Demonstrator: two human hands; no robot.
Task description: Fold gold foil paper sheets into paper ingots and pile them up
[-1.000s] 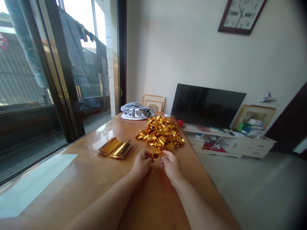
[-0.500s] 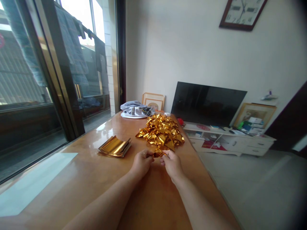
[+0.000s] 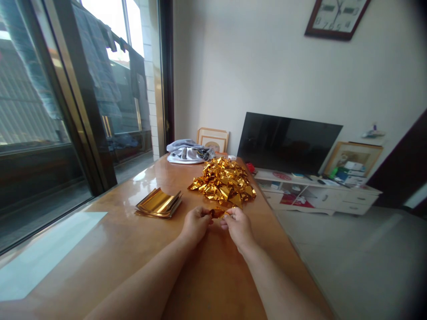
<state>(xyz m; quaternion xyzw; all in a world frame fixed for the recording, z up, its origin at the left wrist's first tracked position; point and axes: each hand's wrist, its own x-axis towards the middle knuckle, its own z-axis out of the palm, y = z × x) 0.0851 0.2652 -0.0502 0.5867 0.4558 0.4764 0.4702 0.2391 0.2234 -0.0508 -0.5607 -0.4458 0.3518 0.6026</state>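
While both hands point(image 3: 216, 224) pinch foil point(image 3: 217, 213) (gold).

bright daylight from window point(image 3: 66, 89) — glare on table point(image 3: 143, 178) | edges warped, corners dark

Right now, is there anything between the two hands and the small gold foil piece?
Nothing visible. The left hand and the right hand both pinch the gold foil piece directly, above the table. The heap of folded foil lies just behind it.

Glossy wooden table point(image 3: 133, 249); shiny, crinkled gold foil pieces point(image 3: 223, 183) — probably metallic paper.
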